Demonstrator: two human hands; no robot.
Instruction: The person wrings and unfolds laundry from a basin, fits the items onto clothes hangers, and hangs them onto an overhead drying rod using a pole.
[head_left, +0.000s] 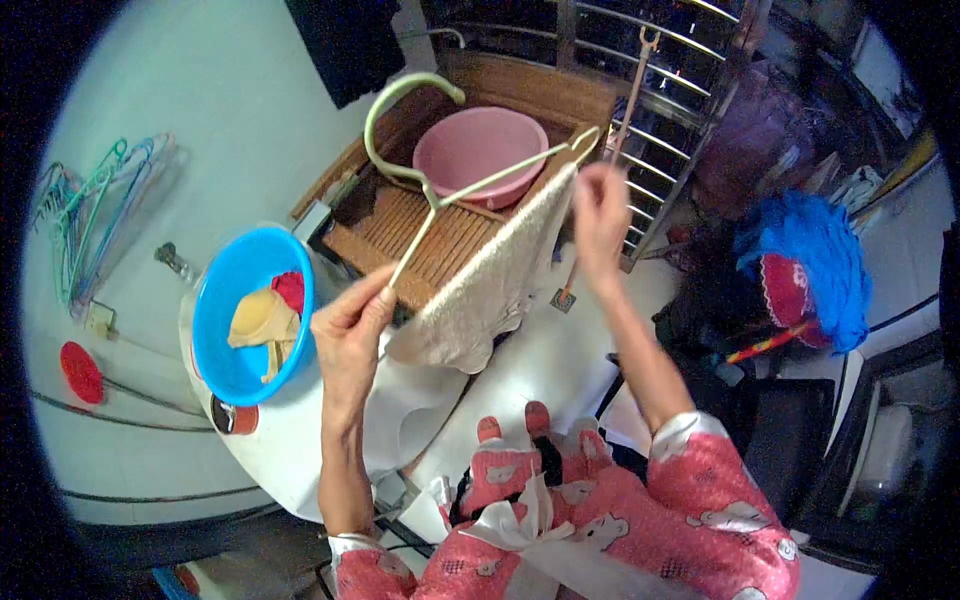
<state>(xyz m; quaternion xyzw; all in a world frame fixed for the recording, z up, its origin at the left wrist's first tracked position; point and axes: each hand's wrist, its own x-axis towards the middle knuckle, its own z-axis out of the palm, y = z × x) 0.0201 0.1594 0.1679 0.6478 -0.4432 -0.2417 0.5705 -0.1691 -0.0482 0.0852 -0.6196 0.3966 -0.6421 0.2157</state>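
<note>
A pale green clothes hanger (434, 201) is held up in front of me, its large hook pointing up and left. My left hand (350, 325) pinches the hanger's lower left end. A cream-white cloth, towel-like in texture (480, 290), hangs slanting along the hanger's lower side, between my hands. My right hand (603, 230) is at the cloth's upper right corner, close to the hanger's right end. Its fingers are curled in and slightly blurred, and they seem to grip the cloth's edge.
A pink basin (480, 150) sits in the brown washboard sink (400, 235). On the left, a blue basin (210, 345) holds a beige bra and red cloth. Several hangers (95, 220) hang on the wall. A pole (632, 105) leans by the window bars; blue fabric (815, 265) is at right.
</note>
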